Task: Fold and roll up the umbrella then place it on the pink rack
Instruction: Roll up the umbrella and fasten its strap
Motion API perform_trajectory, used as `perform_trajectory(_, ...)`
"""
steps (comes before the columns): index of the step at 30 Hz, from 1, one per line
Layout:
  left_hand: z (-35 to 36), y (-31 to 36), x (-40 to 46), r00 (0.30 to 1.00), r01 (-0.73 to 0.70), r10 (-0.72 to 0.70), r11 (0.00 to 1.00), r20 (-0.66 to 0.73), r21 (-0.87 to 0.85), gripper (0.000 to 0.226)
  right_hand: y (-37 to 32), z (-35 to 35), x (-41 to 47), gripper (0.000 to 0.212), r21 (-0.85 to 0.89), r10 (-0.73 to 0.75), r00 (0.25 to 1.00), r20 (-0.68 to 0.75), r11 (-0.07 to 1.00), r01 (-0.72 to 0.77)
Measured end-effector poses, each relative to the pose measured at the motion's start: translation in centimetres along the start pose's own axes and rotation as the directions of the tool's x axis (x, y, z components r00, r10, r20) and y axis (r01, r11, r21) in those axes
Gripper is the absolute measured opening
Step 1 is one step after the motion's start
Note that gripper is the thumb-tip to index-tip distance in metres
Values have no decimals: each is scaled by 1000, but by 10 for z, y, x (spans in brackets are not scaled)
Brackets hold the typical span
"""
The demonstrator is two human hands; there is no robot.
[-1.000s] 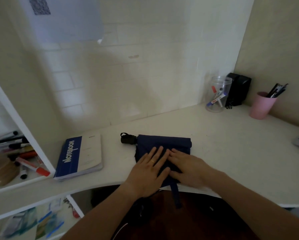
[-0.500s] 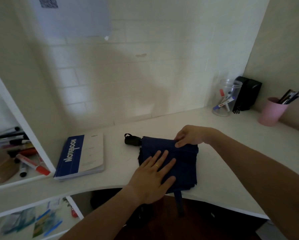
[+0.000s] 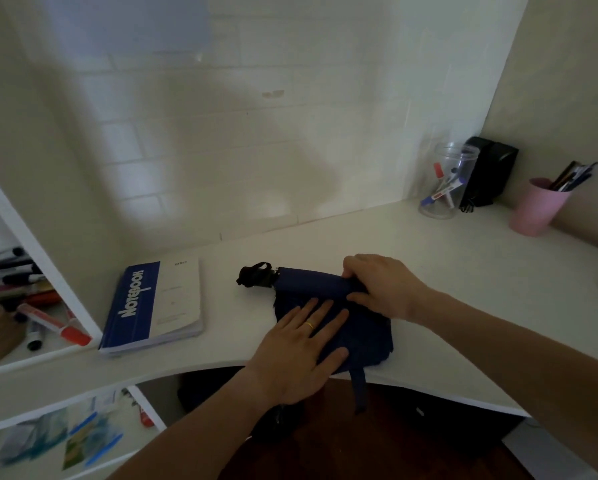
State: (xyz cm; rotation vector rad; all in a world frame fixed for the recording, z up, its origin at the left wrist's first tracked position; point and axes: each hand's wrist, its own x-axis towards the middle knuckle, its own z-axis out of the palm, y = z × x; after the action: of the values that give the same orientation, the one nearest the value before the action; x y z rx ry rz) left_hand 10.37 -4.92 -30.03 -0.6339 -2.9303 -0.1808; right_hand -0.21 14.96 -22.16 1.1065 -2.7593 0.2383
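Head view: left hand (image 3: 299,351) flat on the umbrella (image 3: 356,327) beside the desk edge (image 3: 193,370); right hand (image 3: 382,285) grips its rolled far edge, bare desk beyond it

Dim, flat indoor light, broad soft shadows on the wall (image 3: 290,140), wide-angle bending and blur toward the edges.
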Motion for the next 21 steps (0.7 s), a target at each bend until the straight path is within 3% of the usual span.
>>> perform_trajectory(4,-2,5,1,999,10,-10,1000,30,4,63,-2,14,-13,20,-140,-140,975,-173,983,117)
perform_trajectory(10,-23,15,-18,997,-2,8,997,78,-80,57,1,24,-19,17,-225,-220,944,-245,960,166)
perform_trajectory(12,-38,14,-20,1000,-8,10,994,16,-108,54,2,24,-20,14,-232,-238,937,-255,956,180)
perform_trajectory(15,-58,-1,4,960,5,-10,1000,-280,-20,42,2,24,-22,10,-244,-263,930,-257,949,201)
perform_trajectory(16,-62,-9,17,948,27,-16,999,-317,31,35,2,25,-22,9,-240,-268,928,-258,948,207)
perform_trajectory(17,-66,-15,28,963,59,-42,997,-265,53,37,3,25,-23,10,-235,-269,928,-257,949,210)
perform_trajectory(19,-69,-26,47,997,77,-77,994,-12,78,49,6,25,-25,12,-209,-264,933,-245,954,216)
perform_trajectory(21,-74,-31,54,986,73,-83,995,146,72,44,11,22,-29,13,-165,-268,942,-204,958,236)
